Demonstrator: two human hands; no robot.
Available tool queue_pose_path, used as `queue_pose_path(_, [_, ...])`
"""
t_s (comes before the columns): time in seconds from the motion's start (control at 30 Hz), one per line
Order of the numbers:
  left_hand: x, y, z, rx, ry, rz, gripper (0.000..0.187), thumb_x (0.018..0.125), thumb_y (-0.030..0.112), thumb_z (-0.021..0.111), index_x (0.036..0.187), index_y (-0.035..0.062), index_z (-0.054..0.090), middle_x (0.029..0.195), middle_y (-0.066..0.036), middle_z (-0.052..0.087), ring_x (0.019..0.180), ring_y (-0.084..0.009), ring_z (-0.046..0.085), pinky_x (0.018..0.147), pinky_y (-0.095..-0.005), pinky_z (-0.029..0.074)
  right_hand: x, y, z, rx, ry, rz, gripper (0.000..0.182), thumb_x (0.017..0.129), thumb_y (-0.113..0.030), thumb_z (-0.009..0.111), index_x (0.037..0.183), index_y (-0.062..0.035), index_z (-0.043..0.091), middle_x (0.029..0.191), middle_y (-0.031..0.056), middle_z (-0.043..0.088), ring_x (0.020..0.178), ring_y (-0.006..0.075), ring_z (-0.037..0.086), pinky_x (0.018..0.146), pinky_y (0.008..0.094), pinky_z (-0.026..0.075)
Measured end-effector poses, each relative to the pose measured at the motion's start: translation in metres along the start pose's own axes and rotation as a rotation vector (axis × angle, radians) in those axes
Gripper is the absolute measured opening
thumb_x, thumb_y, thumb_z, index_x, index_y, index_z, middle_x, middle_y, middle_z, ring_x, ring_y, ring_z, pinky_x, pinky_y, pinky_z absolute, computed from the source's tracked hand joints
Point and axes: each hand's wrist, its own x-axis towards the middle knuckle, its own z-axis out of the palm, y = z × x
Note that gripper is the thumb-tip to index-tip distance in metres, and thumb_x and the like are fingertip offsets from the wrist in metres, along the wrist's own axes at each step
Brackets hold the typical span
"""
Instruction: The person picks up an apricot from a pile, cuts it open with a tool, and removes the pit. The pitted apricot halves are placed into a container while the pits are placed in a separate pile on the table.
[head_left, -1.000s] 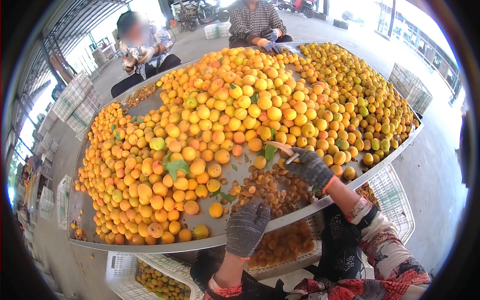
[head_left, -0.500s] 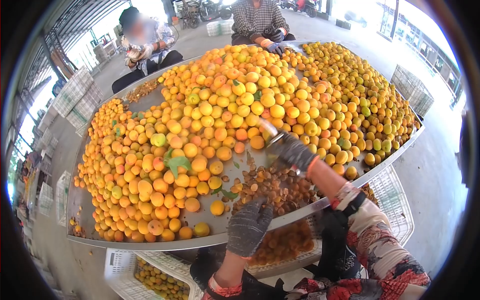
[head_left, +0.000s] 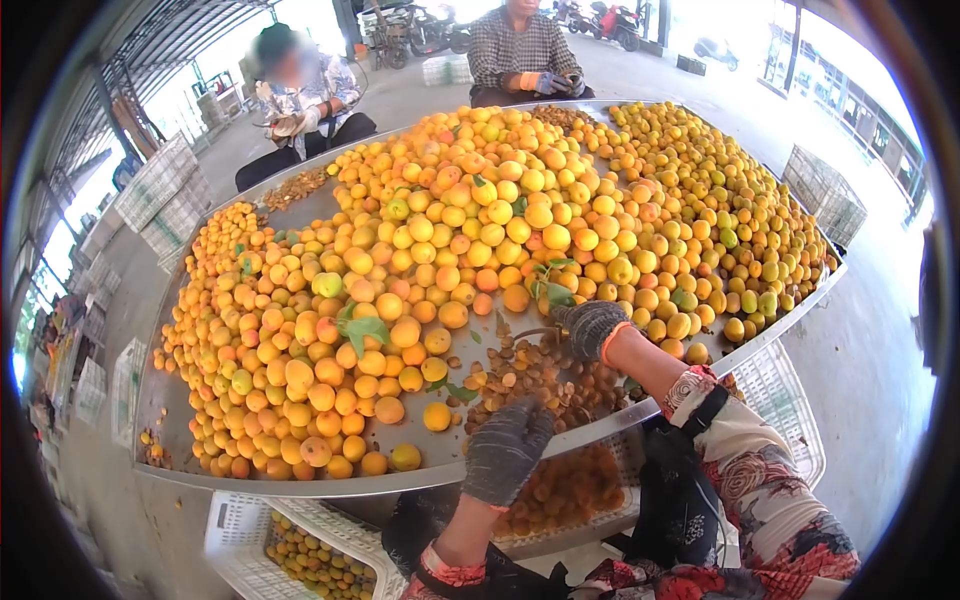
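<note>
My right hand [head_left: 592, 330], in a dark grey glove with an orange cuff, is closed above the right side of a heap of brown apricot pits [head_left: 520, 375]. A thin, brown, twig-like piece [head_left: 538, 332] shows at its fingers; what the hand grips is hidden. Just behind it lie green leaves [head_left: 553, 288] among yellow-orange apricots [head_left: 440, 230]. My left hand [head_left: 508, 450], gloved alike, rests at the near rim of the metal table [head_left: 590, 432], its fingers stretched over the front of the pits. A single apricot [head_left: 436, 416] lies left of that hand.
White plastic crates [head_left: 240, 535] stand under the near rim, one with greenish apricots, and another crate [head_left: 785, 390] is at the right. Two people [head_left: 300, 95] sit across the table; the other person [head_left: 525, 60] wears gloves. Stacked crates [head_left: 165, 195] stand at left.
My right hand, blurred before with something pale at its fingers, has come down and nearer to the pits. Leaves now show behind it. The far checked-sleeved person's hands have drawn back from the fruit.
</note>
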Motion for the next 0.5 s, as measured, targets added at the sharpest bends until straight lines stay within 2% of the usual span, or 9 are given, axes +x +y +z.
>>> queue_pose_path(0.03, [0.000,0.001,-0.002,-0.007,-0.037,-0.038,0.031,0.083,0.025,0.057,0.104,0.0026,0.059,0.094,-0.018,0.061,0.087,-0.0321,0.059,0.076,-0.0384,0.046,0.004,-0.002,-0.002,0.034,-0.032,0.031,0.057,0.072,-0.029,0.063,0.124,-0.0156,0.047,0.100,0.0121,0.062,0.091,0.0277,0.060,0.073,0.0374,0.048])
queue_pose_path(0.17, [-0.005,-0.009,0.004,-0.023,-0.021,-0.034,0.033,0.083,0.027,0.056,0.105,0.0024,0.059,0.095,-0.018,0.061,0.089,-0.0321,0.058,0.077,-0.0383,0.046,-0.002,0.000,-0.007,0.119,-0.020,-0.034,0.056,0.071,-0.027,0.061,0.125,-0.0222,0.047,0.095,0.0136,0.063,0.085,0.0314,0.061,0.069,0.0395,0.048])
queue_pose_path(0.23, [-0.007,-0.020,0.008,0.037,0.102,0.197,0.028,0.081,0.026,0.058,0.098,0.0034,0.061,0.091,-0.018,0.061,0.083,-0.0326,0.060,0.071,-0.0397,0.047,0.000,0.003,-0.004,0.135,0.008,-0.027,0.055,0.071,-0.026,0.060,0.124,-0.0249,0.048,0.096,0.0127,0.063,0.088,0.0318,0.060,0.072,0.0395,0.047])
queue_pose_path(0.27, [-0.009,-0.018,0.005,0.037,0.110,0.195,0.028,0.081,0.026,0.058,0.098,0.0034,0.061,0.091,-0.018,0.061,0.083,-0.0326,0.060,0.071,-0.0397,0.047,0.001,0.008,0.003,0.116,0.111,-0.106,0.054,0.072,-0.024,0.061,0.125,-0.0201,0.048,0.083,0.0138,0.063,0.076,0.0266,0.062,0.063,0.0361,0.048])
queue_pose_path(0.3, [-0.008,-0.013,0.002,0.028,0.094,0.147,0.028,0.081,0.025,0.058,0.099,0.0034,0.061,0.090,-0.018,0.061,0.083,-0.0321,0.060,0.070,-0.0400,0.047,0.005,0.012,0.005,0.109,0.115,-0.108,0.054,0.072,-0.024,0.061,0.125,-0.0201,0.048,0.083,0.0138,0.063,0.076,0.0266,0.062,0.063,0.0361,0.048])
queue_pose_path(0.37, [-0.006,-0.008,-0.004,0.012,0.082,0.098,0.028,0.081,0.024,0.058,0.099,0.0034,0.060,0.090,-0.018,0.061,0.082,-0.0317,0.060,0.070,-0.0402,0.047,0.006,0.013,-0.004,0.453,-0.048,-0.044,0.050,0.074,-0.023,0.062,0.122,-0.0144,0.050,0.071,0.0090,0.058,0.053,0.0171,0.057,0.047,0.0296,0.044])
queue_pose_path(0.4, [-0.007,-0.008,-0.006,0.036,0.049,0.080,0.028,0.081,0.024,0.058,0.101,0.0033,0.060,0.089,-0.017,0.061,0.081,-0.0303,0.060,0.070,-0.0397,0.047,-0.004,0.020,-0.008,0.948,-0.192,0.029,0.047,0.075,-0.022,0.062,0.119,-0.0110,0.051,0.065,0.0019,0.051,0.040,0.0089,0.044,0.037,0.0238,0.035])
queue_pose_path(0.43, [-0.007,-0.008,-0.007,0.059,0.013,0.064,0.029,0.081,0.023,0.058,0.102,0.0032,0.059,0.088,-0.017,0.061,0.080,-0.0290,0.061,0.070,-0.0392,0.047,-0.008,0.022,-0.006,0.942,-0.191,0.034,0.047,0.075,-0.022,0.062,0.119,-0.0110,0.051,0.065,0.0019,0.051,0.040,0.0089,0.044,0.037,0.0238,0.035])
queue_pose_path(0.5, [-0.006,-0.009,-0.006,-0.057,-0.017,-0.005,0.030,0.082,0.022,0.058,0.104,0.0022,0.058,0.087,-0.018,0.061,0.078,-0.0280,0.061,0.070,-0.0380,0.047,-0.016,0.023,-0.002,1.564,-0.217,0.089,0.044,0.076,-0.021,0.062,0.118,-0.0123,0.052,0.067,0.0004,0.052,0.037,0.0097,0.042,0.036,0.0236,0.034])
